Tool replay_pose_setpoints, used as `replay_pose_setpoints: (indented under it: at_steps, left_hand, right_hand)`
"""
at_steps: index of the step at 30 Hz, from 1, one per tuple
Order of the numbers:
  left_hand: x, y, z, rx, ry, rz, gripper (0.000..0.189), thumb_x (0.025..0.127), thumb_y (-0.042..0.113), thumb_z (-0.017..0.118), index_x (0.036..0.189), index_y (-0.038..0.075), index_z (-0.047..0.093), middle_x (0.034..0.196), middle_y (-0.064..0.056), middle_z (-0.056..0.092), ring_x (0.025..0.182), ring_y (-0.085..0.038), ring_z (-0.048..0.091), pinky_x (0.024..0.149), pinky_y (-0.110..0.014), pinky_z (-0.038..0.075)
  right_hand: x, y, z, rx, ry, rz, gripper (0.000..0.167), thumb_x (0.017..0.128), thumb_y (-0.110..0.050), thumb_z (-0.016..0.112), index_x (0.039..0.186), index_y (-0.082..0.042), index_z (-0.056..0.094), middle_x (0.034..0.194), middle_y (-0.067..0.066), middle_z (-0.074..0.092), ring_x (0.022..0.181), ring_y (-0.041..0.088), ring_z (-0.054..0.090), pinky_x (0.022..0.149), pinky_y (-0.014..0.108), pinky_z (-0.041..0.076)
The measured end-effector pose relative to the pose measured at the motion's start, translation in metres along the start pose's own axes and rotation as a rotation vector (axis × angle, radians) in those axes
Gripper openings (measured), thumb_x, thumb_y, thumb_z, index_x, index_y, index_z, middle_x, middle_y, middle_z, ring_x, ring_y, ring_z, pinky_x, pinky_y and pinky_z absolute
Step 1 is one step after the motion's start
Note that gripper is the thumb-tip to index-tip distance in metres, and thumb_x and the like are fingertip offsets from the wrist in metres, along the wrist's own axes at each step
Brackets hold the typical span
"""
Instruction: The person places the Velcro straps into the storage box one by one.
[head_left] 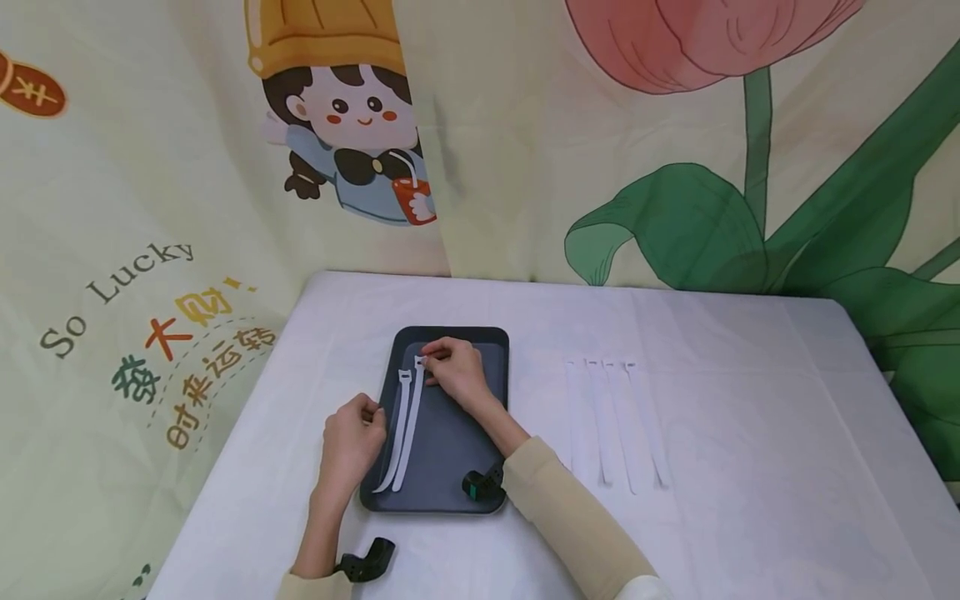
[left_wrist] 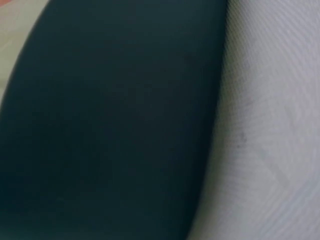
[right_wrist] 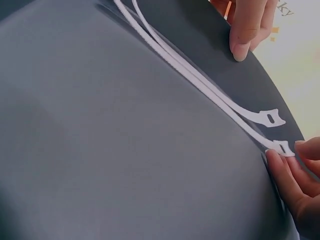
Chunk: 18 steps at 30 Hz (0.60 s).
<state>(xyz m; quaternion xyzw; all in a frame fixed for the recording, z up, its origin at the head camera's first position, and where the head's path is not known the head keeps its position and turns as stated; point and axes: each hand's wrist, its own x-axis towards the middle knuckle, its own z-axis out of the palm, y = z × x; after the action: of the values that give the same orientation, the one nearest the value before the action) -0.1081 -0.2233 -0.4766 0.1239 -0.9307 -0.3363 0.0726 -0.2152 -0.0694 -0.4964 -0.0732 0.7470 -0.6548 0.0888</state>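
Two white hook-and-loop cable ties lie side by side along the left part of a dark grey tray. Each has a slotted head at its far end. My right hand pinches the slotted head of the tie nearer the middle, between thumb and finger, as the right wrist view shows. My left hand is at the tray's left rim, its fingers loosely bent and no tie visible in them. One fingertip overlaps the rim; whether it touches is unclear. The left wrist view shows only a dark surface and white cloth.
Several more white cable ties lie in a row on the white tablecloth, right of the tray. A printed curtain hangs behind the table. Black wrist cameras sit on both wrists, the right one over the tray.
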Motion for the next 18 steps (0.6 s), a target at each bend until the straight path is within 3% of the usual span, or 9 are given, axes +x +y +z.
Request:
replay_pose_setpoints:
  at_steps: [10, 18]
  left_hand:
    - [0.000, -0.001, 0.001, 0.007, -0.001, -0.001, 0.012, 0.094, 0.004, 0.060, 0.088, -0.004, 0.067, 0.083, -0.020, 0.073, 0.067, -0.027, 0.067, 0.056, -0.032, 0.047]
    - [0.000, -0.001, 0.001, 0.002, -0.001, -0.001, 0.012, 0.095, 0.004, 0.060, 0.089, -0.003, 0.066, 0.084, -0.020, 0.073, 0.069, -0.028, 0.068, 0.057, -0.032, 0.048]
  right_hand:
    - [-0.002, -0.001, -0.007, -0.031, 0.015, -0.004, 0.021, 0.093, 0.000, 0.069, 0.114, 0.001, 0.073, 0.104, 0.013, 0.074, 0.078, 0.028, 0.076, 0.067, 0.031, 0.061]
    - [-0.008, -0.011, -0.021, 0.037, 0.007, -0.055, 0.024, 0.094, -0.001, 0.070, 0.117, 0.003, 0.071, 0.107, 0.017, 0.075, 0.083, 0.041, 0.075, 0.076, 0.048, 0.061]
